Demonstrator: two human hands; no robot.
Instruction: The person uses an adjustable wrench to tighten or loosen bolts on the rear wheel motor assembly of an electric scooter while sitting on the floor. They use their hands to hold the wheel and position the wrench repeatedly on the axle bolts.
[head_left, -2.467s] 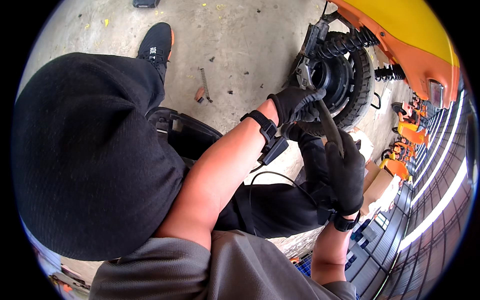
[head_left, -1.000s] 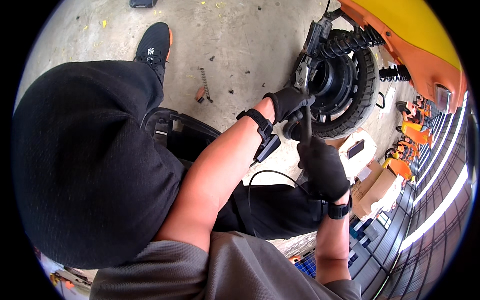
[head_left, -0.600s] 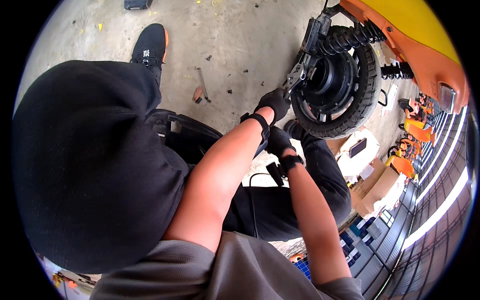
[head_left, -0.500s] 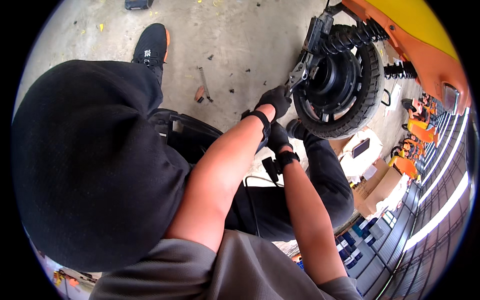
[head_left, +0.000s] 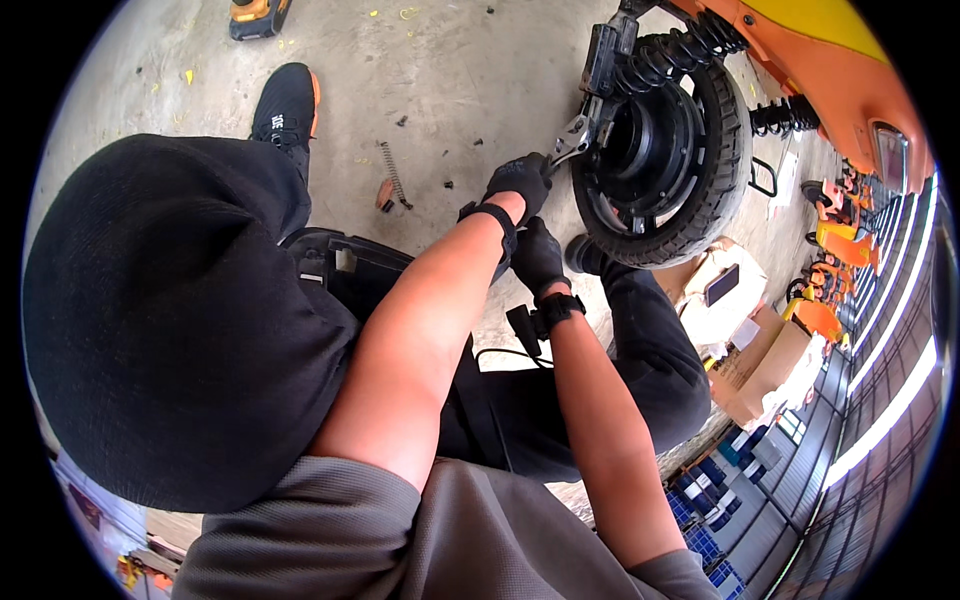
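In a black glove, my left hand is closed around the handle of a silver wrench. The wrench's head sits at the axle end of a black wheel with a knobbly tyre. Just below it, my right hand, also gloved in black, is closed like a fist. Its fingers face away, so I cannot make out what is in them. The wheel is fixed under an orange and yellow vehicle body, with a black coil-spring shock absorber above the hub.
On the concrete floor lie a loose coil spring, a small reddish-brown piece and several dark bits. A power tool stands at the far left. Cardboard and a phone lie right of my knee. Orange vehicles stand beyond.
Both hands have shifted left, away from the wheel, and the wrench handle leans further left. The whole view has moved slightly, showing more of the power tool.
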